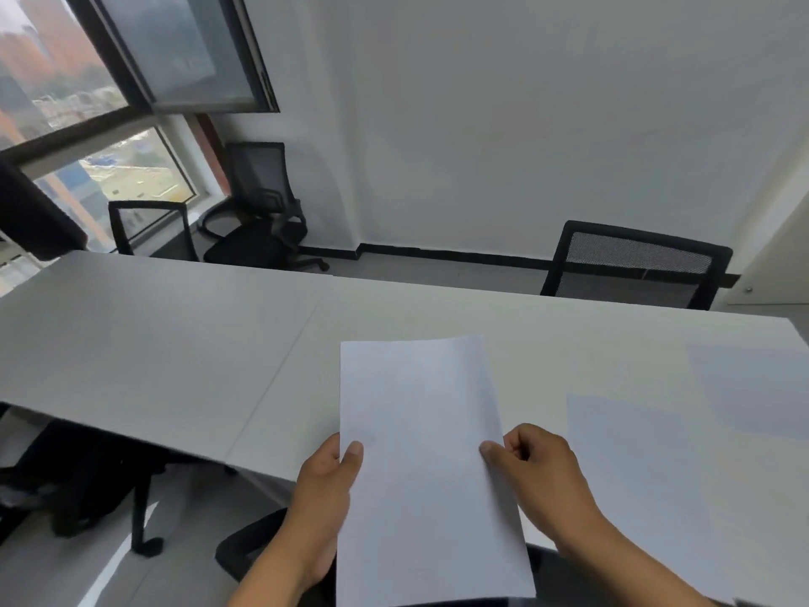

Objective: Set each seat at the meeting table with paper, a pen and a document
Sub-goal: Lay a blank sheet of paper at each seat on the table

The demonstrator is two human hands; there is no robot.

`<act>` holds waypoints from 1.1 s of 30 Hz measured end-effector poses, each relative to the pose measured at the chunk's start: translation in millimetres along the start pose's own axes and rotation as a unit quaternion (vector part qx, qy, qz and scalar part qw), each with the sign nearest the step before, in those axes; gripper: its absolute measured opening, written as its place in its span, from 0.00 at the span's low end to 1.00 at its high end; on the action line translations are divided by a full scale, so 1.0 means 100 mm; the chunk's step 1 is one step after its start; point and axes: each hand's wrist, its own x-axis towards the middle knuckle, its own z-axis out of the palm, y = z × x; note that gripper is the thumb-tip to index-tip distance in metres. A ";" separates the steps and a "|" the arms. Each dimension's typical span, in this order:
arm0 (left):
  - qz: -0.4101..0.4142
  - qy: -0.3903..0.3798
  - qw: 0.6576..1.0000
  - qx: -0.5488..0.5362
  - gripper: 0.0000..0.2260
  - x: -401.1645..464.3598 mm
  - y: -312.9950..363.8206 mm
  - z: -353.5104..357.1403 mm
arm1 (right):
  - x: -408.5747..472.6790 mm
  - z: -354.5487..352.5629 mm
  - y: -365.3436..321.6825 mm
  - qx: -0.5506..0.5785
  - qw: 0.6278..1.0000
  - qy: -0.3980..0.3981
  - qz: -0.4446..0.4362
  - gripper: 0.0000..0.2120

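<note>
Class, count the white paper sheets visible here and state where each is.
3: one white sheet held by both hands; one lying on the grey table at near right; one at far right. The held one may be several.

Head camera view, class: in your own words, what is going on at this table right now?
A person stands at a long white table holding a stack of white paper in both hands. The left hand grips its left edge with the thumb on top, and the right hand pinches the right edge. Two sheets already lie on the table to the right. Black chairs stand along the far side. No pen or document shows anywhere.
</note>
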 end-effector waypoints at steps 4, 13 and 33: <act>0.017 -0.026 1.000 0.003 0.13 -0.04 0.03 -0.59 | -0.27 0.47 -0.19 0.021 1.000 0.017 -0.015 0.21; 0.013 -0.050 0.999 -0.004 0.15 -0.11 0.12 -1.22 | -0.62 0.89 -0.46 0.032 0.999 0.025 -0.020 0.22; -0.062 -0.054 0.996 -0.016 0.15 0.75 0.19 -0.67 | 0.16 0.74 -0.08 0.083 0.996 0.030 0.026 0.24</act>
